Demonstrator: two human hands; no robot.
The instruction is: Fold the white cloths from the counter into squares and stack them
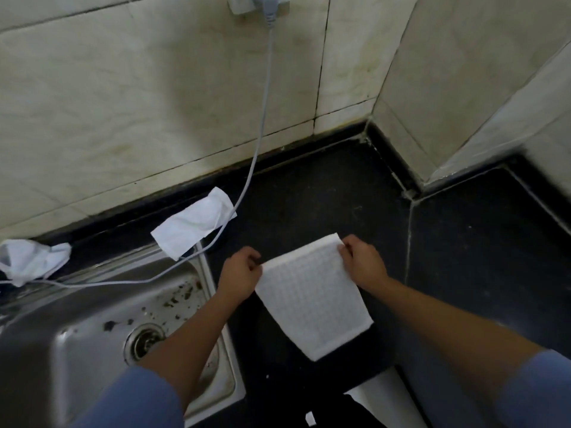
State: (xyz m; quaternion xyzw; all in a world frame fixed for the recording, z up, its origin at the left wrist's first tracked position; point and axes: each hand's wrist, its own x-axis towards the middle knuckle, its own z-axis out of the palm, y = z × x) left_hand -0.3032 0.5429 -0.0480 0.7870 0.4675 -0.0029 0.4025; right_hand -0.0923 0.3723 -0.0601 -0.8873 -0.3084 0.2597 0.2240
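Observation:
A white textured cloth (312, 296) lies folded into a long rectangle on the black counter (324, 196), in front of me. My left hand (239, 274) pinches its far left corner. Its far right corner is gripped by my right hand (363, 262). A second white cloth (193, 223), loosely folded, lies at the back left by the sink's corner. A crumpled white cloth (29, 261) sits at the far left edge on the sink's rim.
A steel sink (77, 329) with dirt specks and a drain fills the lower left. A grey cable (262, 118) hangs from a wall plug and runs over the second cloth and the sink. Tiled walls form a corner at the back right. Something white (380, 393) shows below the counter's front edge.

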